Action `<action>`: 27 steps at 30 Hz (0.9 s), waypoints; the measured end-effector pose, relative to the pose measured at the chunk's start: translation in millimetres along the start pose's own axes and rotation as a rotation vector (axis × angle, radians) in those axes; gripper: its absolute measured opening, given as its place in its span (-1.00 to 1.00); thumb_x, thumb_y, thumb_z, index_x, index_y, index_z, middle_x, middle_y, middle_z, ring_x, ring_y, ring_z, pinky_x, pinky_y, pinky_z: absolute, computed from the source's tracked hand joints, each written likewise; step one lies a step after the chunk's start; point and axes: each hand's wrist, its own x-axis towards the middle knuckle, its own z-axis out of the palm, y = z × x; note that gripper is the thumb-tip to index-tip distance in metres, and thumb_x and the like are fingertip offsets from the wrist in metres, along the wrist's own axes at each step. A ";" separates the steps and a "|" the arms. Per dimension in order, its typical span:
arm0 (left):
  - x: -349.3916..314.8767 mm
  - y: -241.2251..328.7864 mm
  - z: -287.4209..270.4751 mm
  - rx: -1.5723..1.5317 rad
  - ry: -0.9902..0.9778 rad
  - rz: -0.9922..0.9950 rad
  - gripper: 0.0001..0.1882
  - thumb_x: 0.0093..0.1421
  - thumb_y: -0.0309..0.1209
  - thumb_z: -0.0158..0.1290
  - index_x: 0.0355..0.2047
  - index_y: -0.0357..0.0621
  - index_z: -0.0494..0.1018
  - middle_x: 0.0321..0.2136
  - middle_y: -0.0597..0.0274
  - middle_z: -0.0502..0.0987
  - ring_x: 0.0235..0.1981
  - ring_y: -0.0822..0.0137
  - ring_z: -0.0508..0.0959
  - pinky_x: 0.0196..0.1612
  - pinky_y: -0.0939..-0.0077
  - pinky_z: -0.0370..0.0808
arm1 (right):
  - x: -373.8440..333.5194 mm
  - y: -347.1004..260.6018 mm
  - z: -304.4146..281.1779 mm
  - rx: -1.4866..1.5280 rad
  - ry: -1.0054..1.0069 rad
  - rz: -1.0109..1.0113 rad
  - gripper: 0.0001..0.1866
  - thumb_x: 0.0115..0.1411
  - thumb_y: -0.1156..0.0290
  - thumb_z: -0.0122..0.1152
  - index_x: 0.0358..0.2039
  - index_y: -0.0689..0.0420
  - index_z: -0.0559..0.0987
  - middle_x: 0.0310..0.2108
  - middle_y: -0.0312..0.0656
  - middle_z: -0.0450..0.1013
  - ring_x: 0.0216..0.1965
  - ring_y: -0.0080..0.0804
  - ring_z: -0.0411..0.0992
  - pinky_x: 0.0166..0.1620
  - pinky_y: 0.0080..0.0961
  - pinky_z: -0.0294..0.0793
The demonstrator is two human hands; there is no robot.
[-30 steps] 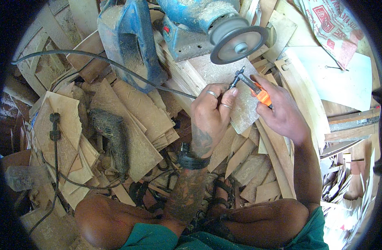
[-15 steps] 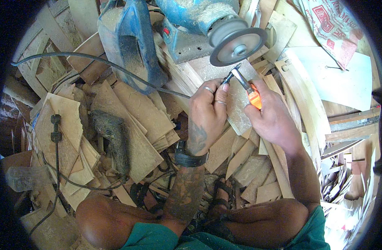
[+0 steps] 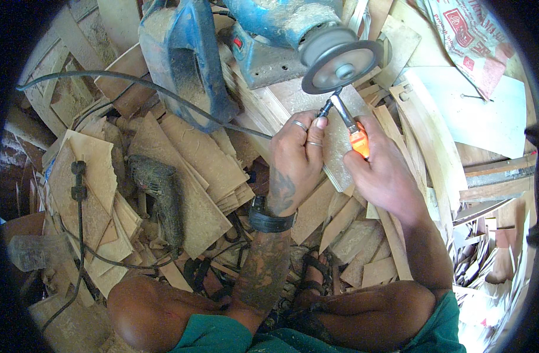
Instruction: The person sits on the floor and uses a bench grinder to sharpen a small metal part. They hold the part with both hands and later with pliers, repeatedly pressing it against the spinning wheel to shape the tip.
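Observation:
My left hand (image 3: 298,147) is closed, pinching a thin dark metal rod (image 3: 326,108) like a bit between thumb and fingers. Its tip meets or nearly meets the lower rim of a grey grinding wheel (image 3: 345,69) on a blue bench grinder (image 3: 269,26). In my closed right hand (image 3: 381,167) is a hand tool with an orange handle (image 3: 359,141) and a shiny metal front. That metal end lies close beside the rod's tip; whether it clamps the rod I cannot tell. Both hands are just below the wheel, over a dusty board (image 3: 339,167).
Thin wood offcuts (image 3: 187,176) cover the floor around my feet. A dusty power drill (image 3: 160,200) lies at left, near a black plug on its cord (image 3: 78,182). A dark cable (image 3: 181,100) crosses at upper left. A printed sack (image 3: 472,47) lies at upper right.
The rod's tip has come slightly closer to the wheel's lower rim, and the orange-handled tool has stayed beside it. Both hands keep their grips. The whole view has shifted a little.

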 end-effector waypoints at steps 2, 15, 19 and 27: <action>-0.6 -1.5 -0.3 -0.025 -0.009 -0.010 -0.70 0.43 -0.27 0.00 -0.26 -0.29 0.54 -0.62 0.23 0.45 -0.55 0.46 0.40 -0.44 0.44 0.40 | -0.3 2.4 -0.7 -0.002 0.001 -0.013 -0.59 0.16 0.38 0.09 -0.06 0.39 0.32 -0.30 0.38 0.45 -0.17 0.35 0.47 -0.09 0.10 0.42; 7.8 -2.1 -14.0 -0.076 -0.164 -0.105 -0.69 0.46 -0.26 -0.06 -0.26 -0.25 0.52 -0.63 0.34 0.43 -0.59 0.52 0.40 -0.49 0.52 0.38 | 3.7 6.5 5.3 0.016 0.042 -0.058 -0.60 0.16 0.39 0.10 -0.08 0.41 0.32 -0.30 0.38 0.45 -0.19 0.34 0.48 -0.11 0.07 0.45; 9.3 0.6 -11.9 -0.070 -0.136 -0.115 -0.70 0.46 -0.27 -0.06 -0.23 -0.27 0.52 -0.62 0.33 0.44 -0.60 0.52 0.41 -0.49 0.52 0.39 | 4.3 2.3 10.5 0.028 0.063 -0.037 -0.59 0.17 0.38 0.09 -0.09 0.43 0.31 -0.34 0.39 0.46 -0.24 0.34 0.50 -0.15 0.08 0.45; 7.2 -0.6 -8.9 -0.036 -0.090 -0.112 -0.69 0.46 -0.27 -0.06 -0.21 -0.28 0.52 -0.62 0.26 0.45 -0.58 0.48 0.43 -0.47 0.47 0.41 | 1.1 -7.6 10.1 0.046 0.007 0.125 -0.58 0.16 0.41 0.07 0.00 0.35 0.37 -0.23 0.18 0.43 -0.15 0.07 0.47 -0.03 -0.14 0.41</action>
